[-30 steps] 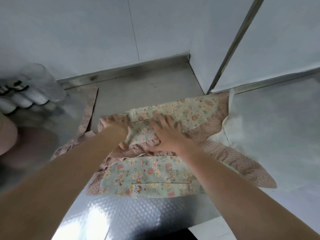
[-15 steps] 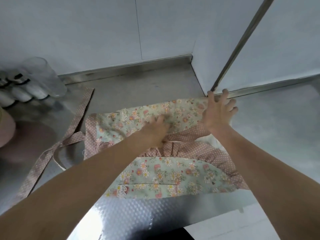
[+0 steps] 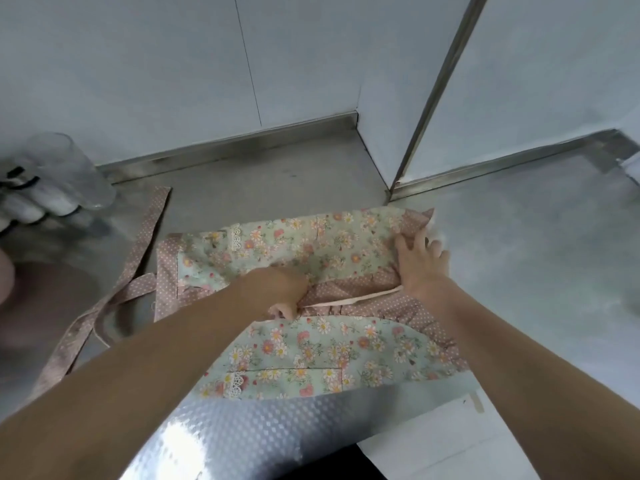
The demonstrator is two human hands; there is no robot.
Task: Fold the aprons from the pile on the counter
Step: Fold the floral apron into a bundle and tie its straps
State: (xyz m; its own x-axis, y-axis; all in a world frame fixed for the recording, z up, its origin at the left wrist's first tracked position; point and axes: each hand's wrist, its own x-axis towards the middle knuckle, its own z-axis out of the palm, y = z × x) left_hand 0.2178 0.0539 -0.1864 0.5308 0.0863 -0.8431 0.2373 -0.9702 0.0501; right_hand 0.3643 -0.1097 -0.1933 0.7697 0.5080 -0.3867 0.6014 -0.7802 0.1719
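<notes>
The left forearm hides part of the apron (image 3: pixel 311 251), which lies folded on the counter (image 3: pixel 519 258), its long axis left to right. The left hand (image 3: pixel 277 289) curls, pinching the pink strap (image 3: pixel 349 301) mid-apron. The right hand (image 3: pixel 420 261) presses the right end, fingers spread; their tips blur.

soft, even, cool light over my counter (image 3: pixel 277 188), no hard shadows. a white glare patch sits on the embossed foil (image 3: pixel 194 441) near me. the glass (image 3: pixel 65 171) at far left is blurred. wall lines bow toward the edges. the whole picture is slightly soft.
</notes>
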